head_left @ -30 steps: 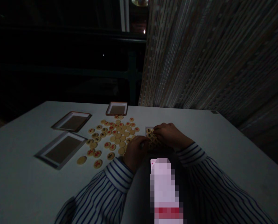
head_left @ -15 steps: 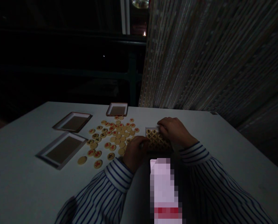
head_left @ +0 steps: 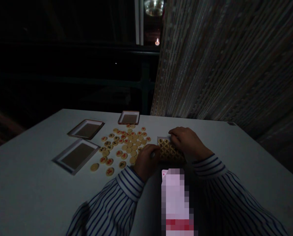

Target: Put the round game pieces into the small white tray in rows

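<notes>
A small box (head_left: 158, 139) holds rows of round Chinese chess pieces (head_left: 166, 146) with dark characters. My left hand (head_left: 147, 161) is closed at the box's left side, fingers curled round its near-left edge. Over the box's right side is my right hand (head_left: 189, 141), its fingers bent together and pointing left; what lies under its fingertips is hidden. To the left, many loose Chinese chess pieces (head_left: 129, 144) are spread on the white table (head_left: 38, 190), some with red or black characters, others blank side up.
Three shallow open trays or lids stand left and behind the loose pieces: a near one (head_left: 75, 157), a middle one (head_left: 86, 129) and a far one (head_left: 129, 118). A lit phone (head_left: 175, 196), partly blurred, lies close to me. A string curtain (head_left: 197, 65) hangs behind the table.
The whole view has shifted slightly, so the table things appear further right. Both hands stay at the box; the right fingers have moved only a little.
</notes>
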Demonstrator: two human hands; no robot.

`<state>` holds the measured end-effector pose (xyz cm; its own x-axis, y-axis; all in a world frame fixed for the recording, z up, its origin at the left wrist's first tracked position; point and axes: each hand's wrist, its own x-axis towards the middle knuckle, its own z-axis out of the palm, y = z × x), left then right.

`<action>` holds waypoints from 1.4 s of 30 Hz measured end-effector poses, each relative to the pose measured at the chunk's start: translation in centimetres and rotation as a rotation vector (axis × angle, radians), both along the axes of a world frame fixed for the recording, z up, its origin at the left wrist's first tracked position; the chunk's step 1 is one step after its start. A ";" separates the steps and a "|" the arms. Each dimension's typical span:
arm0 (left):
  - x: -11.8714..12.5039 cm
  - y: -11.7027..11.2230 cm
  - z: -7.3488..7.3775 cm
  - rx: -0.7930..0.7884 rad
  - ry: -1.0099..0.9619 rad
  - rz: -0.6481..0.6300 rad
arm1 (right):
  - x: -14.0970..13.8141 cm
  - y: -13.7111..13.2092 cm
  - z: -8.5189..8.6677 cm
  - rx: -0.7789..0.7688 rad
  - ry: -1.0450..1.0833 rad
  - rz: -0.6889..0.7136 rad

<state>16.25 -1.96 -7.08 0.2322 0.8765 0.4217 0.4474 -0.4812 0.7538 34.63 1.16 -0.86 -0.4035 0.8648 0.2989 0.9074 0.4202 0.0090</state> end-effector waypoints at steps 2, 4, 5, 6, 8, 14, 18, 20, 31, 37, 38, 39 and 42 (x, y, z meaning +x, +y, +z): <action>-0.1 0.0 0.3 0.010 0.003 0.003 | -0.2 -0.1 0.0 -0.010 -0.002 0.008; -0.2 -0.1 0.5 0.021 0.003 0.016 | -0.4 -0.2 0.0 -0.031 -0.008 0.015; -0.2 -0.1 0.7 0.026 -0.005 0.023 | -0.5 -0.2 0.1 -0.040 -0.009 0.019; -0.2 -0.2 0.8 0.031 -0.017 0.025 | -0.6 -0.3 0.1 -0.046 -0.009 0.024; -0.2 -0.3 1.1 0.036 -0.051 0.025 | -0.7 -0.3 0.2 -0.047 -0.002 0.038; -1.4 -0.1 2.5 0.045 -0.061 0.037 | -0.8 -0.6 0.7 -0.011 0.035 0.051; -3.9 0.9 3.7 0.053 -0.033 0.109 | -0.7 -0.8 0.9 0.009 0.077 0.023; -5.5 1.6 4.0 0.049 -0.009 0.147 | -0.8 -0.8 1.0 0.025 0.103 0.003; -13.4 3.7 2.9 0.032 0.057 0.446 | -2.1 -0.9 0.3 0.053 0.152 0.056; -15.3 3.8 2.0 0.043 0.208 0.530 | -4.5 -0.1 0.5 -0.019 0.129 0.121; -15.5 3.8 1.9 0.034 0.242 0.526 | -5.1 0.2 0.6 -0.038 0.114 0.137; -15.7 3.8 1.8 0.023 0.276 0.518 | -5.8 0.5 0.6 -0.058 0.104 0.152; -15.9 3.8 1.5 -0.001 0.386 0.477 | -7.8 1.5 0.7 -0.112 0.097 0.194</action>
<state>0.40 1.79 -5.55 -0.0496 0.9217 0.3848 0.8544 -0.1604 0.4943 26.84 2.66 -0.19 -0.5394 0.8039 0.2506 0.8039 0.5802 -0.1308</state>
